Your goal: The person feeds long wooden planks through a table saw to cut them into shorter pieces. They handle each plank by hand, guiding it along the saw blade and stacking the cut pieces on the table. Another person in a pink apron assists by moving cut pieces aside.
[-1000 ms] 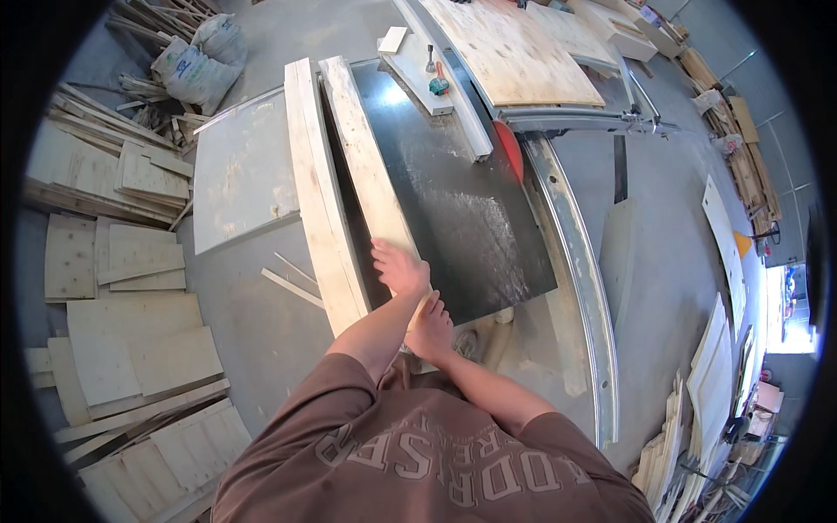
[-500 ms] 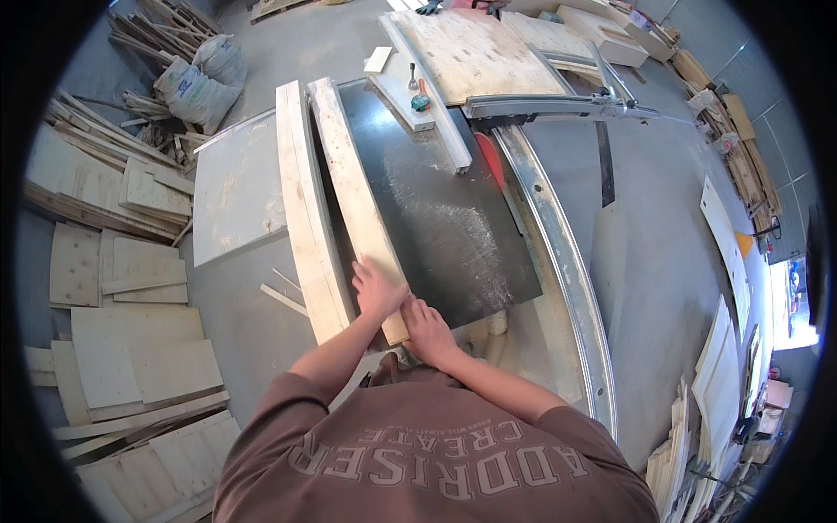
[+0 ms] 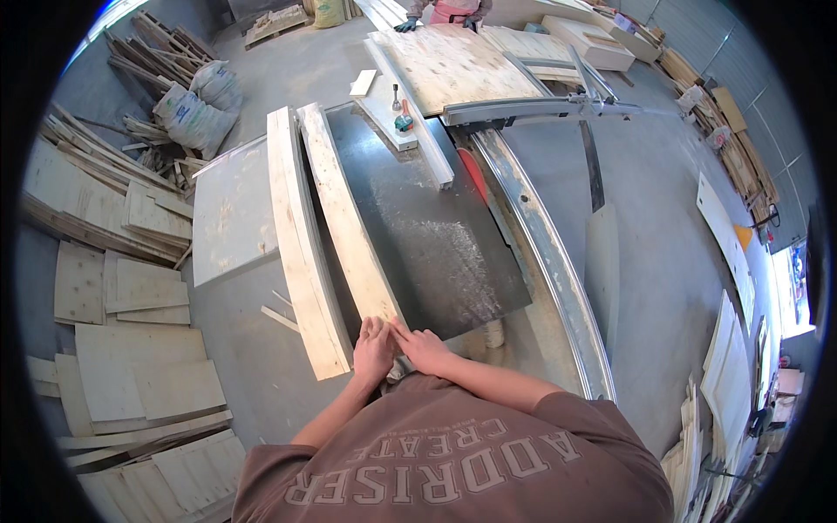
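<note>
Both my hands are at the near end of a long, pale wooden plank (image 3: 350, 218) that lies lengthwise over the left part of a dark saw table (image 3: 436, 253). My left hand (image 3: 374, 347) has its fingers bent over the top of that end. Close against it, my right hand (image 3: 422, 350) grips the right edge, its fingertips meeting the left hand's. To the left, a narrow gap apart, runs a similar stack of long wooden strips (image 3: 299, 235), which neither hand touches.
A red guard (image 3: 472, 174) and a metal rail (image 3: 549, 253) border the table's right side. A screwdriver (image 3: 396, 96) and a teal-orange tool (image 3: 404, 118) lie on the fence board (image 3: 384, 109). Beyond the large plywood sheet (image 3: 462, 70) stands a gloved co-worker (image 3: 445, 12). Plywood pieces (image 3: 139, 370) cover the left floor.
My left hand has come back along the plank to its near end, beside my right hand. The view has tilted up, showing more of the co-worker. Plank and strips keep their places relative to each other.
</note>
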Demonstrator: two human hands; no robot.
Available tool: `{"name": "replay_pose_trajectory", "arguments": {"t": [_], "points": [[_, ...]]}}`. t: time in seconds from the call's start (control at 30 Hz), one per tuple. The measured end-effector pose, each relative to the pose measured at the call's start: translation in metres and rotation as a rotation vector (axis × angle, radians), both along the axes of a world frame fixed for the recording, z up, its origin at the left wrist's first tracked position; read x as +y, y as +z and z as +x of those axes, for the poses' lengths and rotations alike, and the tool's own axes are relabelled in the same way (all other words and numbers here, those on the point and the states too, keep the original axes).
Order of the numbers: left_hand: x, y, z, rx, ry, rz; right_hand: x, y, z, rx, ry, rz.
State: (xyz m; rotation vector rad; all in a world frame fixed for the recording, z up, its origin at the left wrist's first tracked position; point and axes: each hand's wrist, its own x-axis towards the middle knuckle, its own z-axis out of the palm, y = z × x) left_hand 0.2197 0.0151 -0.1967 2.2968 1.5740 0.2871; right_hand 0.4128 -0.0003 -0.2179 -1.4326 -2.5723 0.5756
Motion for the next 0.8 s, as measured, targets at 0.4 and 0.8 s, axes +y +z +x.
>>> {"name": "replay_pose_trajectory", "arguments": {"t": [0.4, 0.8], "points": [[-0.003, -0.012, 0.005, -0.051, 0.090, 0.019, 0.008, 0.003, 0.005, -0.050, 0.013, 0.003], [-0.004, -0.014, 0.002, -0.020, 0.089, -0.004, 0.009, 0.002, 0.003, -0.068, 0.012, -0.089]]}}
